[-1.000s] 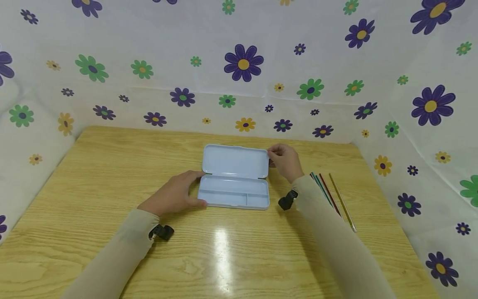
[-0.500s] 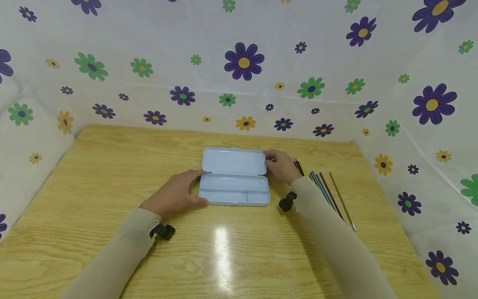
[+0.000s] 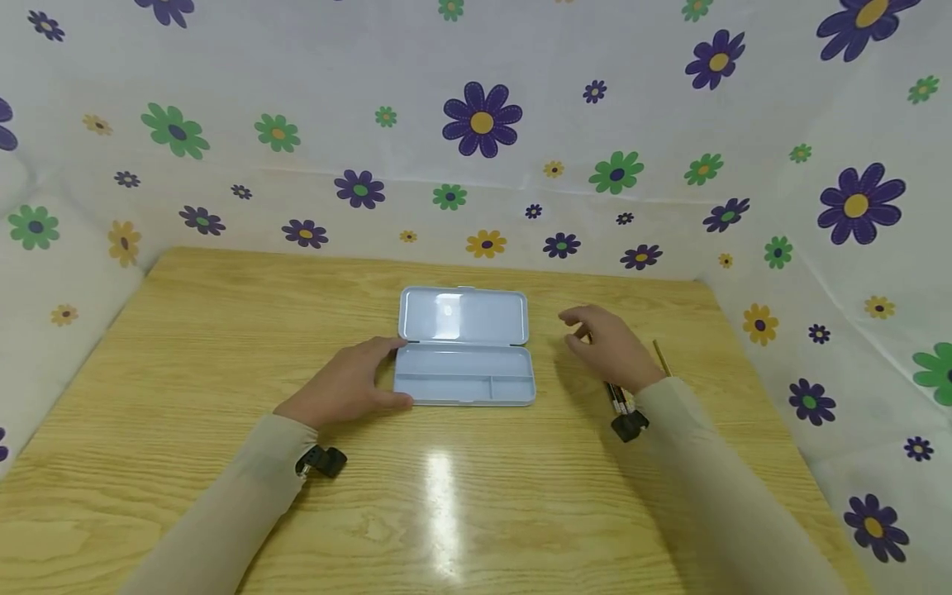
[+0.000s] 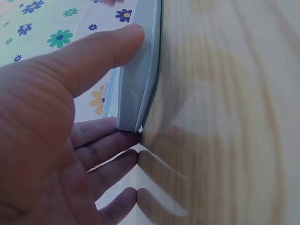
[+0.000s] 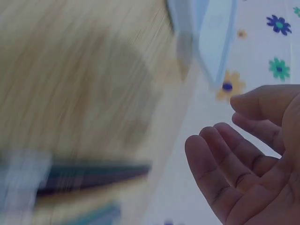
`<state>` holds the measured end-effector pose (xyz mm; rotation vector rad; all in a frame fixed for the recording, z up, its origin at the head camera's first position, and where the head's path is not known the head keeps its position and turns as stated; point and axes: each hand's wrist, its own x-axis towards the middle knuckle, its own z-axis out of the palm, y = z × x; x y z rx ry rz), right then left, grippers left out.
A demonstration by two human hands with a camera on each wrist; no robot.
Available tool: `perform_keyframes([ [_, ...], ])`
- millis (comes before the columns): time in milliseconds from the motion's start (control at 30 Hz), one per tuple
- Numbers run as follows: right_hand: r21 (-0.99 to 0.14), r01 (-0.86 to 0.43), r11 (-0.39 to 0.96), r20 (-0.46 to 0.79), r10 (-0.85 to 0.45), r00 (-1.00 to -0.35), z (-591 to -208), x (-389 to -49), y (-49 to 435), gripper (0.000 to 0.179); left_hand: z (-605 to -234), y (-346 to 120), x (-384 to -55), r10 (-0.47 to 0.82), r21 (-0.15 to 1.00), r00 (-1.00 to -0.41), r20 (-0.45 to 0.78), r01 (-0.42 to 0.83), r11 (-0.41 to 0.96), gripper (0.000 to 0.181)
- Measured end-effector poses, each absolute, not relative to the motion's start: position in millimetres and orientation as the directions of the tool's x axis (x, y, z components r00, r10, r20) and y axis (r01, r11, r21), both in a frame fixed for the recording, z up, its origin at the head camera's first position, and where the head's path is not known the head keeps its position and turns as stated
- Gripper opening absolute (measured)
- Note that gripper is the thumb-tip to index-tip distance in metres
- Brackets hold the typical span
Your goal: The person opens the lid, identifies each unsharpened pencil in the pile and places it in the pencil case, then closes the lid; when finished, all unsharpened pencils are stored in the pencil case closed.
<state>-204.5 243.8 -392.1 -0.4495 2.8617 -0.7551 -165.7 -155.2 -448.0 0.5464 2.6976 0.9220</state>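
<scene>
A light blue pencil case (image 3: pixel 464 403) lies unfolded on the table, its lid (image 3: pixel 476 318) tipped back behind the divided tray. My left hand (image 3: pixel 342 384) holds the tray's left end, thumb at the front wall and fingers round the left side. In the left wrist view the thumb (image 4: pixel 105 51) presses that wall. To the right of the case, my right hand (image 3: pixel 613 351) hovers with loosely bent fingers, nothing between them. Beneath it lie several dark pencils (image 3: pixel 617 397), partly covered by hand and wrist. The right wrist view shows pencils (image 5: pixel 93 178), blurred.
A gold pencil (image 3: pixel 661 355) lies farther right, mostly hidden by the right sleeve (image 3: pixel 699 430). The wooden table (image 3: pixel 357 512) meets a flower-printed cloth (image 3: pixel 297 190) at the back and sides.
My right hand has let go of the lid and moved right, over the pencils. The lid has tipped further back. My left hand stays at the case's left end.
</scene>
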Motion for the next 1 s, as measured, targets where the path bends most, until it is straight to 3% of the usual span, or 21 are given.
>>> perform_keyframes([
  [233,-0.379,-0.204,0.903,-0.118,-0.266,-0.957,-378.2,-176.1,308.2,0.036,-445.5,-156.2,-162.9,0.414,0.639,-0.905,-0.103,0.258,0.725,0.093],
  [500,-0.312,-0.180,0.933,-0.165,-0.240,-0.957,-386.5,-154.3,351.4,0.034,-446.0,-155.3,-162.7,0.424,0.657,-0.900,-0.096,0.263,0.706,0.092],
  [767,-0.293,-0.108,0.950,-0.214,-0.175,-0.961,-401.9,-147.2,389.7,0.038,-451.1,-155.0,-165.1,0.432,0.661,-0.898,-0.089,0.271,0.700,0.095],
  [1000,-0.328,-0.065,0.943,-0.262,-0.157,-0.952,-406.6,-140.9,394.7,0.040,-450.4,-155.9,-164.7,0.430,0.664,-0.898,-0.092,0.266,0.699,0.095],
])
